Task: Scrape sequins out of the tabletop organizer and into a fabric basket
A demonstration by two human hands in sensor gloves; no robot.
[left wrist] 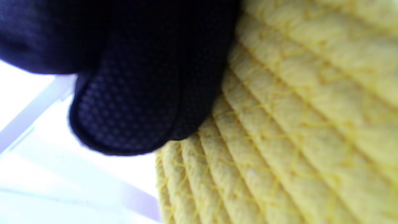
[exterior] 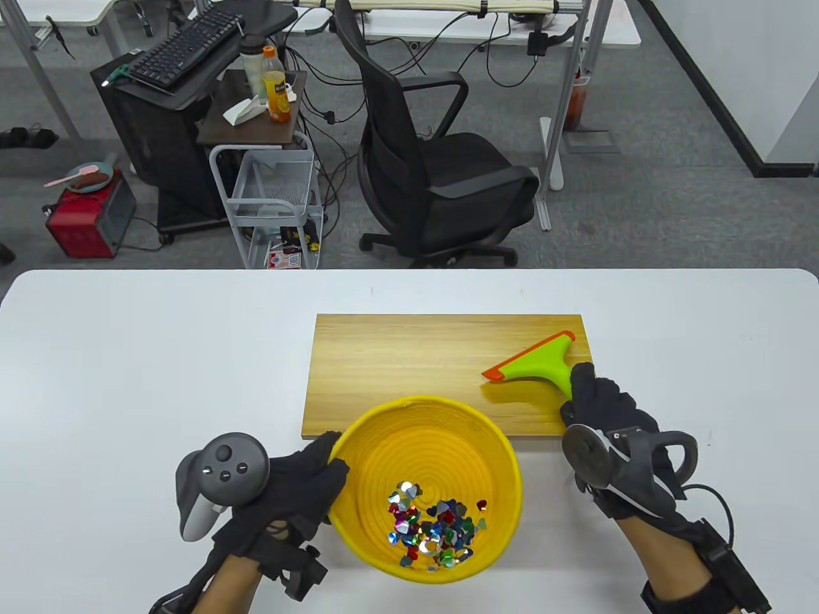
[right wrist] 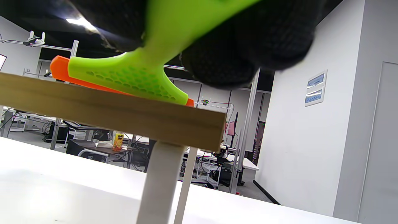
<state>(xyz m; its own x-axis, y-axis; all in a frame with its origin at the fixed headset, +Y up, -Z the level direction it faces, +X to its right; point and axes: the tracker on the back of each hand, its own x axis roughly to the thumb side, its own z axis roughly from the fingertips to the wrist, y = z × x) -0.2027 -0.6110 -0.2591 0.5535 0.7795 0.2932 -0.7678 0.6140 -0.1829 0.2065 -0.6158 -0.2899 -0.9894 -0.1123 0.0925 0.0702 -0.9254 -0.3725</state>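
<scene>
A yellow woven fabric basket (exterior: 377, 435) stands at the front edge of a wooden tabletop organizer (exterior: 397, 364), a raised board. A pile of colourful sequins (exterior: 432, 524) lies inside the basket. My left hand (exterior: 313, 476) grips the basket's left rim; in the left wrist view a gloved finger (left wrist: 130, 102) lies against the basket's wall (left wrist: 295, 124). My right hand (exterior: 595, 400) holds the handle of a green scraper (exterior: 540, 364) with an orange blade (exterior: 512, 361), which rests on the board's right part. The right wrist view shows the scraper (right wrist: 133, 74) on the board (right wrist: 124, 115).
The white table (exterior: 128, 358) surrounds the board. Beyond the far edge stand a black office chair (exterior: 441, 166), a wire cart (exterior: 272, 198) and a desk with a keyboard (exterior: 185, 48).
</scene>
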